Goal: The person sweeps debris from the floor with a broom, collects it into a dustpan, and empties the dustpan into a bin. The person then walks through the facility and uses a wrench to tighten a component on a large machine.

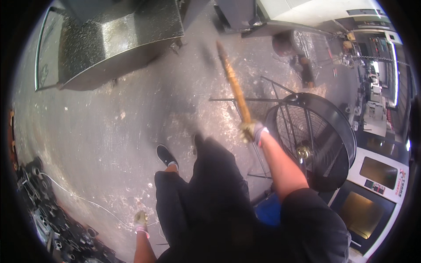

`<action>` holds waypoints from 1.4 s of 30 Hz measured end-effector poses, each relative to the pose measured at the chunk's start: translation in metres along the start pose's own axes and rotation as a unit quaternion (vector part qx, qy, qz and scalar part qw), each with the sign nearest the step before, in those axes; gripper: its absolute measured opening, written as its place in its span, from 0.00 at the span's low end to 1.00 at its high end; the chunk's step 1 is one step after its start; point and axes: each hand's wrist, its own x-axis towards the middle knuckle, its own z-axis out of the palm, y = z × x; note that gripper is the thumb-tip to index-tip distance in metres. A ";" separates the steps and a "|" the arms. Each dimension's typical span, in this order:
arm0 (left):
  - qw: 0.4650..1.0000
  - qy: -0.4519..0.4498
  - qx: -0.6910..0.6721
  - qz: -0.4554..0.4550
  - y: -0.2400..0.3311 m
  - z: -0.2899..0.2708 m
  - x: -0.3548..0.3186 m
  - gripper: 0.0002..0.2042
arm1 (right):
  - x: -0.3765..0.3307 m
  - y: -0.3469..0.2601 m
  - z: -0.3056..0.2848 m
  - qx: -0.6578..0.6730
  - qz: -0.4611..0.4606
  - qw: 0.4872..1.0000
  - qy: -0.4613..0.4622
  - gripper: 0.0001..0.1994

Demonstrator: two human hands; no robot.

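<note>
Stick (234, 83) first, going by the head view (only one to work from): held near its lower end in the gloved right hand (251, 131), with fingers wrapped snugly round it as far as visible. Pokes out well beyond those fingers, angled a bit left, tapering to a darker brown tip. Bit blurry around the grip, so can't make out exact thumb placement.

Just right of those same fingers, a big round fan (313, 140), plus thin stand bars (263, 100) running under the line of the stick. Can't tell if touching there or just overlapping from above. Further ahead and left of the grip, an open metal bin (131, 59).

Now for the left hand (140, 219), also gloved and well apart from the stick. Too small to tell whether curled or loose. Right beside those fingers, a pale cable (87, 200) across the floor (109, 131); can't say if actually touched. Further left, a heap of dark metal parts (66, 223).

For handling that length one-handed, would go for a firm grip and a straight wrist, since probably tip-heavy when held so near the end. Watch the far tip more than the knuckles, steer left of the fan and bars, and maybe add the left fingers higher up if wobbly. Oh, and mind that cable underfoot.
</note>
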 end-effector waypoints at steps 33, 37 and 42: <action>0.987 0.100 0.051 -0.113 0.156 0.264 -0.212 0.11 | 0.154 -0.153 -0.076 -0.063 0.075 0.994 -0.055 0.09; 0.980 0.077 0.142 -0.118 0.070 0.245 -0.229 0.15 | 0.306 -0.181 -0.155 -0.125 0.079 0.988 0.054 0.05; 0.984 0.076 0.099 -0.130 0.025 0.257 -0.242 0.14 | 0.476 -0.230 -0.149 -0.402 -0.032 0.915 -0.030 0.11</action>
